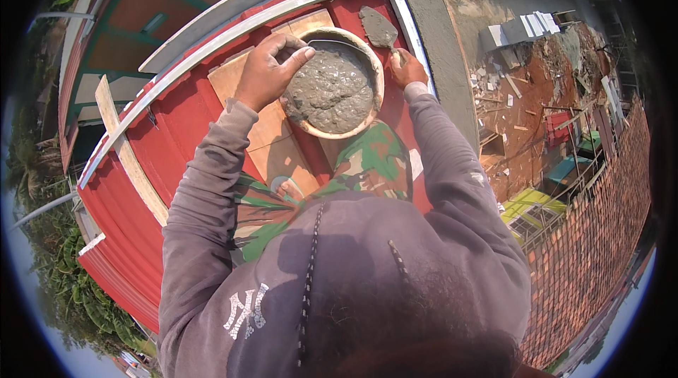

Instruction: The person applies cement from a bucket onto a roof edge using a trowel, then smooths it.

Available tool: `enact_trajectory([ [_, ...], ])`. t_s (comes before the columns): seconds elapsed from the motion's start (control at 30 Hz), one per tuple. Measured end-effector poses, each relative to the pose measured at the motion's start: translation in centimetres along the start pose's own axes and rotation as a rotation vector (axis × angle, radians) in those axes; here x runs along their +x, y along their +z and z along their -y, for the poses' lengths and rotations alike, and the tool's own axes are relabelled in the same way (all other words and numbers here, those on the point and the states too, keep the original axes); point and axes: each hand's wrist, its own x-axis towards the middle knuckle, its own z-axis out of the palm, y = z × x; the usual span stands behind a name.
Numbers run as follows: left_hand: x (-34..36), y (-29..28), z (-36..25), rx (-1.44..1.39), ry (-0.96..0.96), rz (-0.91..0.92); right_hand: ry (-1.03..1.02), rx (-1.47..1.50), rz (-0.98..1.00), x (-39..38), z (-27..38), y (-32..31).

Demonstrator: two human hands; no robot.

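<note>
A round pale bucket full of wet grey mortar stands in front of my knees. My left hand is closed at its left rim, thumb and fingers pinching the thin wire handle. To the right of the bucket, my right hand grips the short handle of a trowel. Its blade is coated with mortar and points away from me, over the red metal roofing.
Wooden boards lie on the red roofing under the bucket. A white metal edge borders the roofing. Beyond its right side runs a grey mortar-topped wall, with rubble-strewn ground far below. A loose plank lies at left.
</note>
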Motion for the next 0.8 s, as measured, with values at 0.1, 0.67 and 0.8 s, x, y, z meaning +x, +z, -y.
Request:
enact_trajectory([
  [0.1,1.3,-2.5,-0.2,0.086,0.003,0.232,-0.098,0.375,0.097,2.8,-7.5,2.6],
  [0.67,-7.5,-12.7,27.6,0.558,-0.456,0.308,-0.521,0.145,-0.105,-24.5,3.2,-8.3],
  [0.8,-6.3,-12.3,27.5,0.56,-0.428,0.234,-0.388,0.017,-0.065,-25.6,6.0,-7.2],
])
